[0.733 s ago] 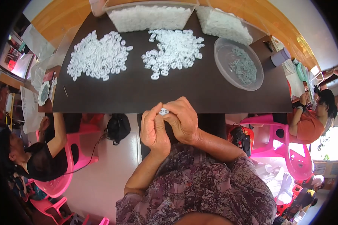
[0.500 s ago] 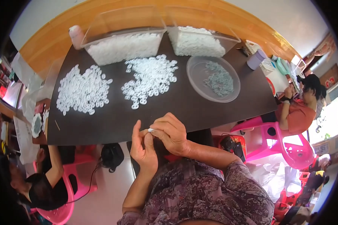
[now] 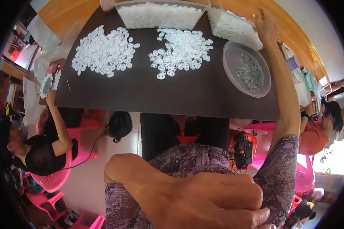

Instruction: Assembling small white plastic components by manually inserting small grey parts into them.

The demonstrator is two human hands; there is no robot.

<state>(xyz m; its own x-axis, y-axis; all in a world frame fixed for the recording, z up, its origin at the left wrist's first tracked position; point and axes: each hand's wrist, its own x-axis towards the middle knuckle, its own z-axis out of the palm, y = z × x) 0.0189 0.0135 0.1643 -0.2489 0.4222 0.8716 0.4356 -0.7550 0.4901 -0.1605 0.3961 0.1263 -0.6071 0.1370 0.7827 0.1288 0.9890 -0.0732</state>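
Observation:
My right hand is stretched far out over the right-hand clear plastic bin, its fingers bent together. A small white piece shows at its fingertips. The bin holds a heap of white pieces. Close to the camera, my left hand lies across my lap with its fingers curled in. Whatever those fingers hold, if anything, is hidden. On the dark table are two spreads of white two-holed oval pieces, a left pile and a middle pile. Small grey-green pins lie in a round clear tray.
A longer clear bin full of white pieces stands behind the piles. A thin stick lies on the dark table at left. One person sits at left and another at right, near pink plastic chairs.
My hands have parted. The right went forward and right to the bin, and the left came back close to the camera. The view has shifted, so the table sits higher.

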